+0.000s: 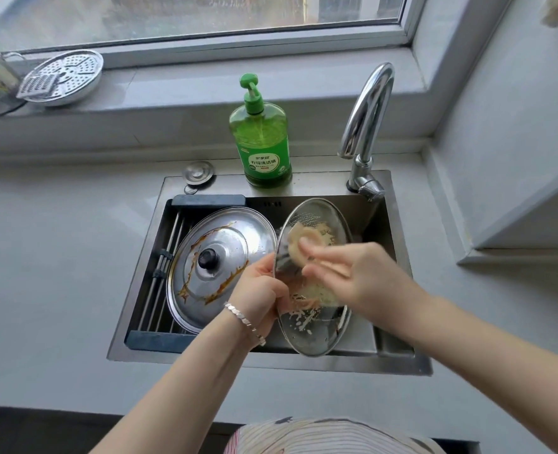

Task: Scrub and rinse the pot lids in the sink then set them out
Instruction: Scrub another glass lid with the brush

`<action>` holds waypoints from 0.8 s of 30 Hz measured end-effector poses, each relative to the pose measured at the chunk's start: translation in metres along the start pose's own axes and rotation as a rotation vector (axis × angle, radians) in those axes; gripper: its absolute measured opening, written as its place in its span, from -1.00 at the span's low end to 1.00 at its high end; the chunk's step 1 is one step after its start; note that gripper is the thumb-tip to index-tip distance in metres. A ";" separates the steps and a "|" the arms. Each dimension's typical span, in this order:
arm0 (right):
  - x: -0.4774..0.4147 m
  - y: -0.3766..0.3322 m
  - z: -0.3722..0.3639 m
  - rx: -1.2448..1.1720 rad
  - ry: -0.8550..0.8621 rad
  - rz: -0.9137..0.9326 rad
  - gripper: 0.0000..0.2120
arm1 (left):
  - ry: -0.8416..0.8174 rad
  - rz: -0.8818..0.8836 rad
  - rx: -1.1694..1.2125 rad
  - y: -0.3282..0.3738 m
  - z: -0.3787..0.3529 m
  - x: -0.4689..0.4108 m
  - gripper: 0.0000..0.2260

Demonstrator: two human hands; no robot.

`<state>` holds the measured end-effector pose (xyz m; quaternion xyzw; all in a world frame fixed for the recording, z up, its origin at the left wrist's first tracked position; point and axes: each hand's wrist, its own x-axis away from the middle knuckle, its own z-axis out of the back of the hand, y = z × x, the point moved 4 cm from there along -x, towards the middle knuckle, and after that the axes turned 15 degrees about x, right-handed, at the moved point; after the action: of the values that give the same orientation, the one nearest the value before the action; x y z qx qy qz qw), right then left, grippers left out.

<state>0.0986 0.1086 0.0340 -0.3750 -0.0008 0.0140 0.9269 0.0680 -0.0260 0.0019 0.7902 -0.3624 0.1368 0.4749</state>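
- Grey bench is bearing sink, stained metal lid lying inside.
- Left grip is clasping tilted glass lid.
- Right grip is pinching pale scrubber against it.

Sudsy glass lid upright; stained steel lid flat

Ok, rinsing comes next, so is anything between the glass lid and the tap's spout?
Nothing visible. The glass lid, gripped tilted by the left hand, has its top edge just below and left of the tap spout, with only the bare back ledge of the sink between. The soap bottle stands further left, off that path.
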 end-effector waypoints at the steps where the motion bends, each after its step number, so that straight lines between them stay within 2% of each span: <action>1: 0.002 -0.006 0.000 0.012 -0.012 0.035 -0.63 | 0.002 0.003 -0.003 0.000 0.001 0.000 -0.34; 2: -0.003 -0.001 0.005 0.020 -0.007 0.002 -0.64 | -0.001 0.016 -0.003 -0.001 0.002 0.001 -0.34; 5: -0.021 0.025 0.026 -0.005 0.087 -0.250 -0.65 | -0.014 0.051 -0.012 -0.003 -0.001 0.003 -0.36; 6: -0.020 0.024 0.027 -0.007 0.076 -0.240 -0.65 | -0.013 0.051 -0.017 -0.003 -0.002 0.004 -0.36; 9: -0.002 -0.003 0.011 -0.011 -0.015 -0.042 -0.64 | -0.014 0.032 -0.035 -0.001 -0.002 0.002 -0.33; 10: -0.002 -0.005 0.013 -0.013 -0.034 -0.039 -0.64 | -0.016 0.030 -0.041 0.000 -0.001 0.002 -0.33; 14: -0.025 0.026 0.031 -0.037 0.051 -0.257 -0.65 | -0.010 0.049 -0.059 -0.001 0.000 0.001 -0.34; 19: -0.007 0.003 0.009 -0.044 -0.040 -0.088 -0.64 | 0.003 0.015 -0.067 0.002 0.004 0.000 -0.32; 22: -0.026 0.037 0.024 -0.033 0.075 -0.268 -0.67 | 0.000 0.035 -0.075 0.000 0.004 0.001 -0.34; 24: -0.032 0.044 0.027 -0.038 0.114 -0.324 -0.66 | 0.003 0.031 -0.063 -0.002 0.003 0.000 -0.35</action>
<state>0.0653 0.1578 0.0229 -0.3875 -0.0090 -0.1571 0.9083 0.0690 -0.0278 -0.0005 0.7688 -0.3780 0.1339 0.4981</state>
